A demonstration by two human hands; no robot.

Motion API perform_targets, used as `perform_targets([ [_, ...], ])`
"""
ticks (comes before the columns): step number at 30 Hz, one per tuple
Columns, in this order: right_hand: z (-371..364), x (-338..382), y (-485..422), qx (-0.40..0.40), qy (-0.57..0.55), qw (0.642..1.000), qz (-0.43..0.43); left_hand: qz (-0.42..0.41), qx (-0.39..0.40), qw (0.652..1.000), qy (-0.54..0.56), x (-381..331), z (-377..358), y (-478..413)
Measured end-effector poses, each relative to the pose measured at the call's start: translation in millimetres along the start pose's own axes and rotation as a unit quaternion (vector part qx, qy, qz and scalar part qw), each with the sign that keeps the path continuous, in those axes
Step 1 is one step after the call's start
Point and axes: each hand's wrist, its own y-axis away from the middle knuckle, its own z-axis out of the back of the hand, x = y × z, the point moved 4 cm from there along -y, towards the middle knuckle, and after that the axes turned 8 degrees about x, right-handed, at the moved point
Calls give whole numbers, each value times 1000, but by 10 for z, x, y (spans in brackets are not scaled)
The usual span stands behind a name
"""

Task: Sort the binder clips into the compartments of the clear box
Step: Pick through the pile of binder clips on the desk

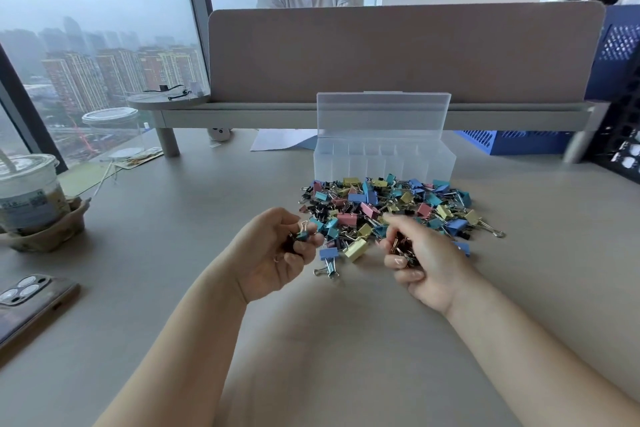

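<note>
Desk scene viewed from a head-worn camera. One clear box (384, 158) is stood open on the desk (173, 253), with its one lid (382, 113) raised upright behind it, presumably so that the compartments can be reached from above. A row of roughly seven compartments is made out through the frosted wall, though an exact count cannot be given; none is seen to hold anything.

Directly in front of the box, right up against its front wall or just short of it, the binder clips (388, 208) are heaped in one loose pile. Blue, teal, yellow, pink and black ones are mixed, in at least two sizes. They are far too many to be counted, several dozen at a guess.

Two hands are held at the pile's edge farthest from the box. The left hand (273, 253), in front of the box and to its left, is curled round a small teal clip (303, 235) pinched at the fingertips. The right hand (422, 256), in front of the box's right half, is closed round a bunch of small dark clips (401, 248); their number cannot be told. It is judged that small clips are being gathered in the hands so that they can be carried to a compartment in batches.

Far to the left of the box, one drink cup (27, 194) and one phone (31, 302) are laid on the desk.
</note>
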Motion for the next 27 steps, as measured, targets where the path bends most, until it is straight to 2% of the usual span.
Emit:
perform_targets([
  [2, -30, 8, 13, -1, 131, 991, 37, -2, -5, 1000, -19, -6, 3, 3],
  [3, -66, 12, 23, -3, 216, 974, 65, -3, -11, 999, -36, -10, 4, 4],
  [6, -203, -23, 22, 1, 430, 891, 145, -23, -58, 994, -86, -25, 32, 6],
  [12, -318, -134, 21, -23, 626, 768, 136, -70, -149, 965, -206, -17, 67, 14],
  [19, -455, -149, 55, -25, 722, 671, 167, -73, -199, 901, -379, -16, 110, -27],
  [20, -465, -149, 63, -25, 732, 658, 175, -73, -207, 883, -415, -22, 118, -32],
  [22, -476, -157, 72, -26, 747, 637, 191, -77, -225, 823, -517, -45, 142, -40],
  [24, -473, -164, 70, -29, 752, 628, 199, -92, -227, 763, -598, -70, 155, -30],
  [25, -464, -164, 64, -31, 750, 629, 202, -100, -222, 750, -615, -80, 158, -18],
  [27, -435, -142, 55, -42, 742, 635, 213, -106, -204, 747, -624, -87, 151, 8],
])
